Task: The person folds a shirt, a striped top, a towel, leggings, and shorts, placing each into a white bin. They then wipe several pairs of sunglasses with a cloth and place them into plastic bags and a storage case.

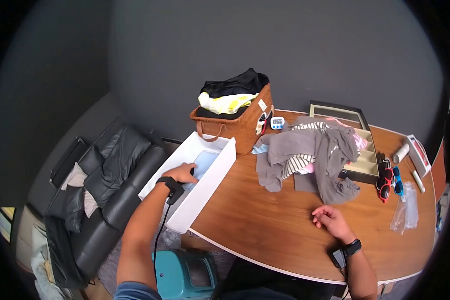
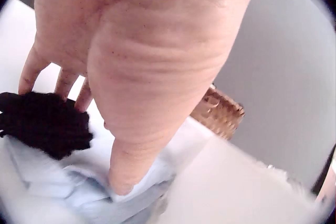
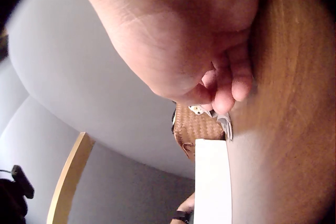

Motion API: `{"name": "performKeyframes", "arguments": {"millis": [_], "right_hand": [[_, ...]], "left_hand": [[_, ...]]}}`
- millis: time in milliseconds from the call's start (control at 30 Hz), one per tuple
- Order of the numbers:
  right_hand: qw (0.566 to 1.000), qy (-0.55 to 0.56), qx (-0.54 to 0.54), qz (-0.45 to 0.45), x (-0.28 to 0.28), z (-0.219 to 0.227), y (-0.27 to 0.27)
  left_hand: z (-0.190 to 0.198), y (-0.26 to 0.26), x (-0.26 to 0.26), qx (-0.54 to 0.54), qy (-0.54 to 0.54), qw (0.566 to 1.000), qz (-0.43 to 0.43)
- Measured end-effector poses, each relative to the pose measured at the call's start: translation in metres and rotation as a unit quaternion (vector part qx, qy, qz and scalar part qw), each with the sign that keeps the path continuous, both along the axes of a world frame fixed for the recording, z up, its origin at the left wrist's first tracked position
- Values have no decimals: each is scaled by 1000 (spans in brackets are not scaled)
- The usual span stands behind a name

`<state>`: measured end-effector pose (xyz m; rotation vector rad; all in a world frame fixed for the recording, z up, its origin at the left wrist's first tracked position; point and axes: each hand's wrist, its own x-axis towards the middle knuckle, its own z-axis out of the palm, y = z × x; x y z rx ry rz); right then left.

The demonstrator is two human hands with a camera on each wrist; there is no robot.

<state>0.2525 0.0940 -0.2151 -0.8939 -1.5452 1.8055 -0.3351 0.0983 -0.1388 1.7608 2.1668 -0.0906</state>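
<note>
Now the left hand (image 1: 181, 173) is down inside the white box (image 1: 212, 182), which sits at the counter's (image 1: 265, 225) edge. Its grip is open: the fingers (image 2: 31, 74) are straight, and the thumb presses into the light blue cloth (image 2: 79, 187) that lies in the box. Just beside the fingertips, on top of the blue cloth, lies a small black cloth (image 2: 44, 124). The fingertips look like they touch it, but I cannot tell for sure.

Past that hand, just behind the box, stands the brown woven basket (image 1: 242, 127) with black and yellow clothes piled on top.

The right hand (image 1: 331, 220) rests on the bare wood of the counter, well apart from the box. Its fingers are loosely curled and its grip holds nothing. Ahead of this hand lies the pile of gray clothes (image 1: 310, 152), near but not touching. Further out to its right are the red and blue sunglasses (image 1: 389, 182) and a clear plastic bag (image 1: 406, 207).
</note>
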Motion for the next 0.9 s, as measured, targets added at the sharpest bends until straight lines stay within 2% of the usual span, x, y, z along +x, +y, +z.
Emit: {"name": "performKeyframes", "arguments": {"millis": [67,133,200,267,400,467,500,600,733,767,833,867,900], "right_hand": [[1000,-12,6,-16,0,6,-2],[1000,-19,8,-16,-1,8,-3],[1000,-22,10,-19,0,9,-3],[999,-24,18,-17,0,8,-2],[999,-25,15,-25,1,8,-4],[999,-22,23,-16,1,5,-3],[999,-22,23,-20,1,4,-3],[999,-25,18,-19,2,3,-1],[1000,2,10,-13,3,0,-1],[1000,10,6,-9,3,0,-1],[1000,1,11,-11,3,1,-1],[1000,-7,14,-12,2,0,-2],[1000,-8,11,-7,1,1,-2]], "left_hand": [[-16,-8,-4,0,7,1000,-8],[-10,-12,4,-7,58,998,-6],[-14,-9,-3,20,56,998,-21],[-14,2,-11,-45,75,996,-15],[-11,-8,3,-57,29,997,-52],[6,-26,40,-20,59,998,28],[-8,-23,33,-6,100,995,-2],[-13,-16,29,-16,137,990,-13],[-14,-19,26,44,191,978,-68],[-13,-18,24,66,176,982,-32],[-21,-3,-13,250,115,961,-1],[0,3,-19,291,50,954,47],[27,8,-22,363,24,931,19]]}}
